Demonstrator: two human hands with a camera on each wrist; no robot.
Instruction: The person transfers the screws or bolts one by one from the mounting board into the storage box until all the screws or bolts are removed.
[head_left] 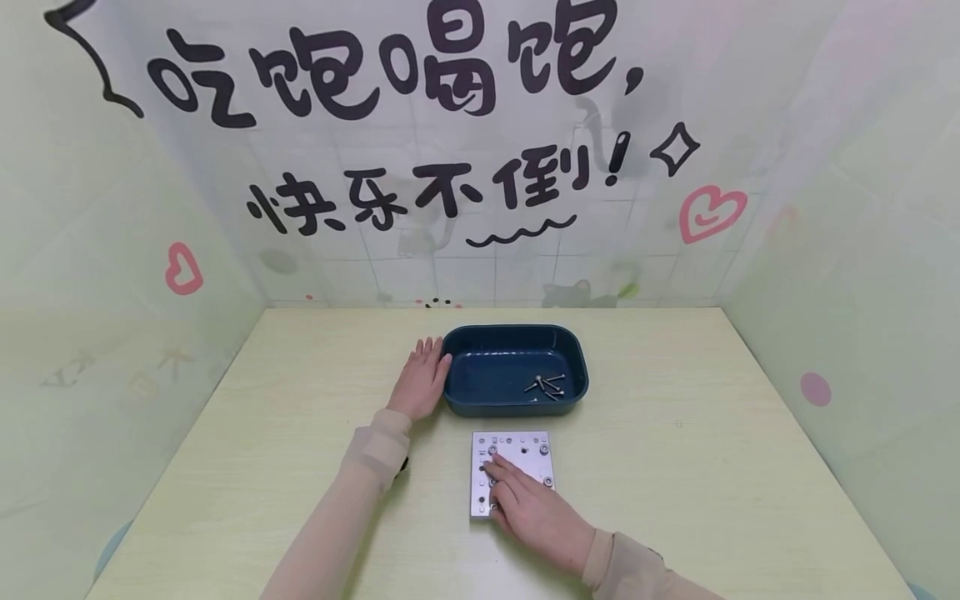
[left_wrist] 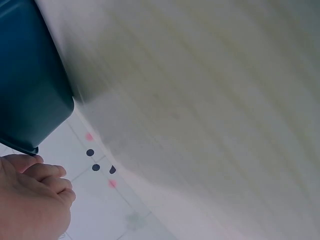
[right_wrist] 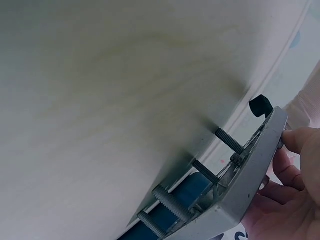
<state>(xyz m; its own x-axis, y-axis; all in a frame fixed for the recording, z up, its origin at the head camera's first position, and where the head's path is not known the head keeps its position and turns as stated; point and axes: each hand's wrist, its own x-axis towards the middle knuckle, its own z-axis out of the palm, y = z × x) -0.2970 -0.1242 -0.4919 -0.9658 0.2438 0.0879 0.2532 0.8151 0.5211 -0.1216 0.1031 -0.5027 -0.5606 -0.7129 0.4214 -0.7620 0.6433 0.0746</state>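
My left hand (head_left: 422,379) rests at the left end of a dark blue tray (head_left: 480,410), its fingers extended and touching the rim. In the left wrist view the fingers (left_wrist: 47,175) lie beside the tray's corner. My right hand (head_left: 543,518) is over the left part of a silver metal plate (head_left: 517,437) with holes and bolt heads. In the right wrist view its fingertips (right_wrist: 295,140) pinch around a bolt head (right_wrist: 281,144) on the plate. Several threaded bolts (right_wrist: 230,141) stick out from the plate's other face, toward the table.
Several loose screws (head_left: 551,385) lie in the right part of the tray. Everything stands on a pale wooden table (head_left: 675,467). A printed wall (head_left: 480,275) rises behind it, with side walls left and right.
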